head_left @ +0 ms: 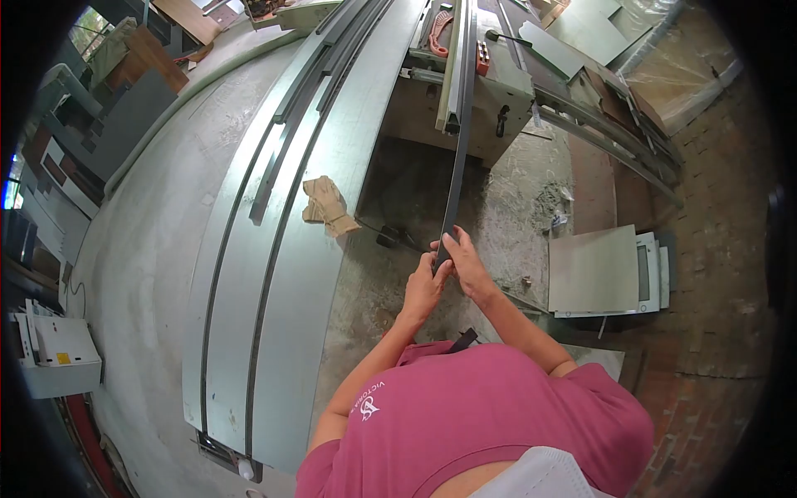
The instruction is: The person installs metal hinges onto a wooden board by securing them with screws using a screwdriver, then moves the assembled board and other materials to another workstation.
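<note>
A long, narrow dark strip (459, 166) runs away from my body, its near end between my hands and its far part lying over the machine table. My left hand (425, 286) is closed around the near end from the left. On the right side of the same strip, my right hand (466, 264) grips it slightly higher, fingers wrapped over it. The two hands are almost touching. Beside the strip's far part lie a pale metal rail (452, 104) and a small red block (482, 58) with holes.
To the left stretches a long metal table (307, 290) with two dark grooves. On it rest several dark strips (290, 108) and a crumpled tan glove (328, 207). A pink-orange handle (440, 31) lies at the back. Pale panels (594, 270) stand on the floor at right.
</note>
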### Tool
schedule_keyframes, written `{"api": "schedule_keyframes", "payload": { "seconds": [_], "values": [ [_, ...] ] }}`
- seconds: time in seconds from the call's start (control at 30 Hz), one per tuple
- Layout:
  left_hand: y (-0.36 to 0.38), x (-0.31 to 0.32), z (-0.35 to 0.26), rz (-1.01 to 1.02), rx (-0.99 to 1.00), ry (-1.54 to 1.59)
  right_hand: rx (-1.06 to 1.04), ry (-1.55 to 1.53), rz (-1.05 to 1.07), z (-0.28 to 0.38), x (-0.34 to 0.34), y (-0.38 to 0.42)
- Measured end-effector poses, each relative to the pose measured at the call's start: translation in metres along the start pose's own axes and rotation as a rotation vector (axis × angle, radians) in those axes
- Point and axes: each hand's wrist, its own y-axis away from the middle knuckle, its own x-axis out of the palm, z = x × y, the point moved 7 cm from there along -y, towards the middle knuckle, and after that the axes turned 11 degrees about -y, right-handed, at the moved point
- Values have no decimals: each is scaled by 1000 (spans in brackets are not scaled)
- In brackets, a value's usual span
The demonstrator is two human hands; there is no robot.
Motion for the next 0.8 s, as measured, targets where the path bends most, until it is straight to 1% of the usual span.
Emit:
{"api": "schedule_keyframes", "payload": {
  "seconds": [0.03, 0.07, 0.1, 0.17, 0.2, 0.3, 0.37, 0.47, 0.53, 0.67, 0.77, 0.8],
  "values": [
    [-9, 2, 1, -14, 27, -9, 62, -89, -10, 1, 0, -7],
    [-16, 1, -3, -27, 55, -21, 77, -99, 37, -2, -5, -22],
    [-22, 1, -5, -22, 55, -24, 76, -104, 33, -4, -14, -34],
    [-32, -1, -17, 51, 19, 8, 86, -76, 89, 5, -9, -46],
    [-39, -1, -21, 61, 22, 2, 69, -90, 45, 9, -11, -49],
    [-59, 1, -29, 85, 21, -32, 56, -114, 19, 19, -20, -68],
    [-76, 1, -34, 49, 74, -61, 60, -136, 11, 33, -18, -74],
    [-99, -1, -45, 2, 131, -123, -4, -152, -60, 50, -23, -91],
    [-115, 1, -52, 0, 143, -130, -40, -122, -90, 56, -30, -107],
    [-151, 5, -64, 11, 133, -133, -75, -110, -69, 74, -35, -138],
    [-174, 4, -75, -50, 157, -184, -70, -106, -58, 85, -38, -164],
    [-181, 6, -76, -61, 154, -183, -84, -61, -84, 90, -41, -169]
  ]
}}
